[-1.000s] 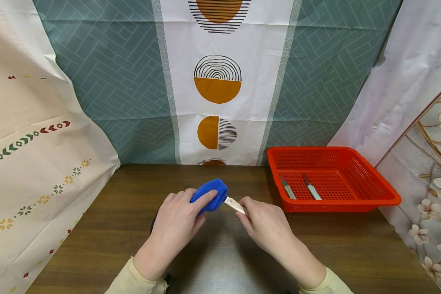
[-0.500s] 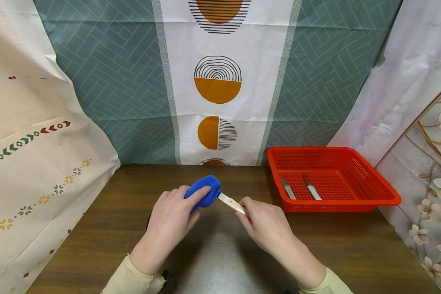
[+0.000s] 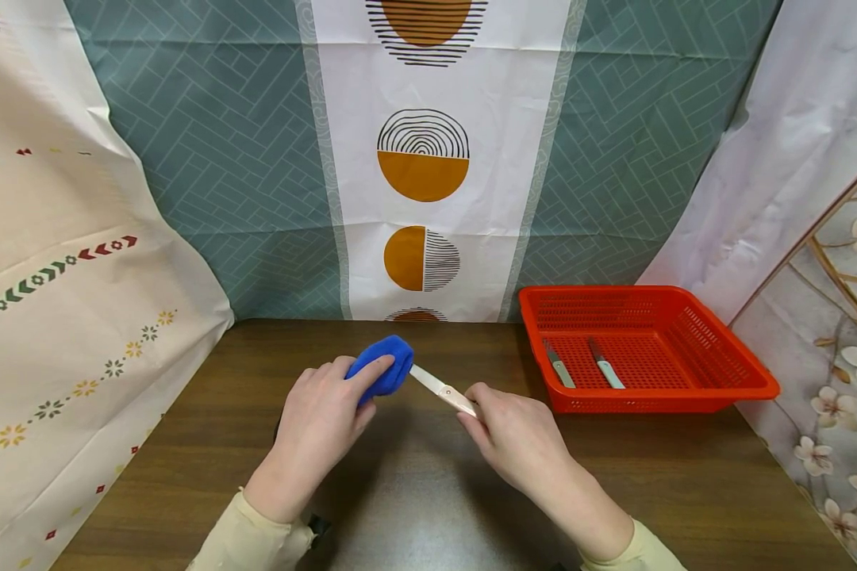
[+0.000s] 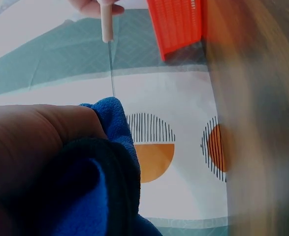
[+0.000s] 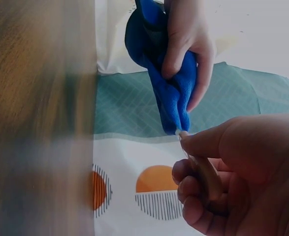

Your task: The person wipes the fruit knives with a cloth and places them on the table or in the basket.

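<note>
My right hand (image 3: pixel 517 432) grips the pale handle of a knife (image 3: pixel 451 394), its blade pointing up and to the left. A folded blue cloth (image 3: pixel 389 366) is pinched round the blade's far end by my left hand (image 3: pixel 324 424), thumb on one side and fingers on the other. Part of the bare blade shows between cloth and handle; the tip is hidden in the cloth. In the left wrist view the thin blade (image 4: pixel 111 69) runs edge-on into the cloth. The right wrist view has my fingers curled round the handle (image 5: pixel 208 179).
A red plastic basket (image 3: pixel 667 394) stands at the table's back right. Inside it lie two knives, one with a greenish handle (image 3: pixel 562 373) and one with a pale blue handle (image 3: pixel 609 373). Patterned cloths (image 3: pixel 257 198) hang behind and along both sides of the wooden table (image 3: pixel 207 476).
My left hand and the blue cloth have slid up and to the left along the blade, toward its tip. More of the blade now shows. My right hand has stayed still.
</note>
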### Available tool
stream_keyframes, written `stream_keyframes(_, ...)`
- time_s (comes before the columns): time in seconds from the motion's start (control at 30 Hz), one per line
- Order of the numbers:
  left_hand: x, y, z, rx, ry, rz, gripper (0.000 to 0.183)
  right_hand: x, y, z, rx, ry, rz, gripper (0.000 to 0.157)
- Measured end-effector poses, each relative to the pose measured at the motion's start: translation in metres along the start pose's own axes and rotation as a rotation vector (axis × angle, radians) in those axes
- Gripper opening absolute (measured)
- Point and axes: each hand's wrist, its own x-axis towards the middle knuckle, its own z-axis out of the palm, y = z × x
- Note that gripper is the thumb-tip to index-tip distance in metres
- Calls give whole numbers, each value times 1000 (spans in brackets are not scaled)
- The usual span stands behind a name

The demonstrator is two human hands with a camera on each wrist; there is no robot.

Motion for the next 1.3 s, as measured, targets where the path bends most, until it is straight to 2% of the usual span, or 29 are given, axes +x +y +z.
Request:
stream_keyframes(0.27, 0, -4, -5, -2, 19, -11, 64, 0, 1, 0, 1, 8, -5, 21)
stream_keyframes(0.43, 1, 3, -8, -6, 24, 4, 66, 0, 0, 0, -2, -5, 2, 22)
stream_keyframes(0.67, 0, 23, -8, -18, 19, 77, 69, 1, -1, -1, 8, -30, 14, 22)
stream_keyframes(0.9, -3, 39, -6, -59, 48, 151, 69, 1, -1, -1, 13, -34, 8, 22)
stream_keyframes(1.2, -7, 45, -2, -56, 98, 195, 66, 1, -1, -1, -2, -24, 3, 24)
stream_keyframes(1.3, -7, 45, -1, -52, 93, 195, 66, 1, -1, -1, -2, -21, 2, 24)
